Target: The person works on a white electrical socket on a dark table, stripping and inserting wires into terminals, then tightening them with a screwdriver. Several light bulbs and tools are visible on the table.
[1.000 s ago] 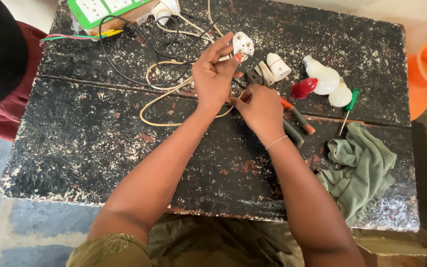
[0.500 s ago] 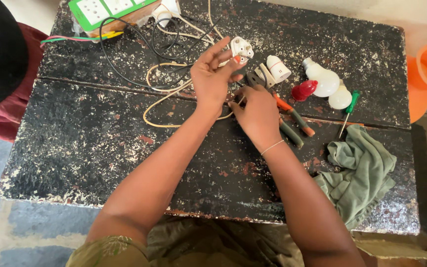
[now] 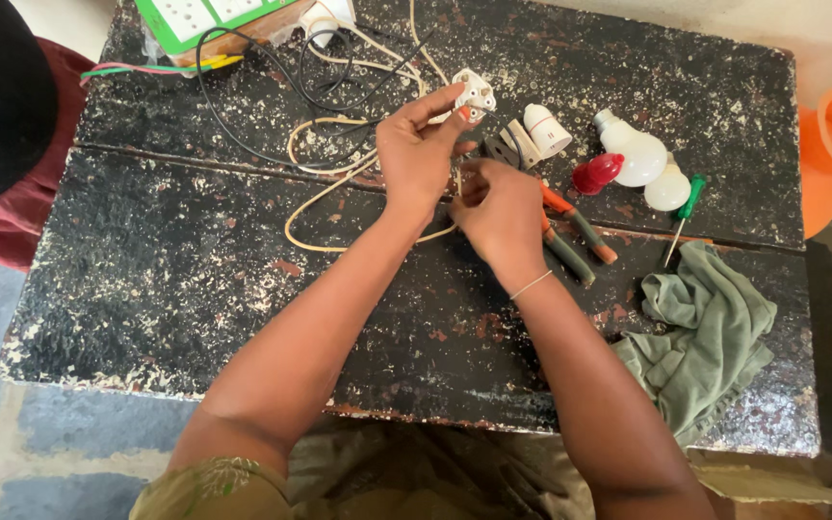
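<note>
I see black table point(image 3: 195, 289) cluttered: pliers point(image 3: 580, 241) just beside right hand point(image 3: 503, 217), bulbs point(image 3: 642, 159), green screwdriver point(image 3: 686, 204), green cloth point(image 3: 705, 337) further right, black wire point(image 3: 243, 135) behind. Left hand point(image 3: 416, 159) pinches white plug point(image 3: 474, 94) at fingertips, raised over table middle. Right fingers curled together on cream cord point(image 3: 320, 193); what they grip, I cannot tell

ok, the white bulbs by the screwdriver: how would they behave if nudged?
The bulbs look round and smooth, lying on their sides, so they'd probably roll. Likely light and fragile. The screwdriver beside them might stop a roll that way.
</note>
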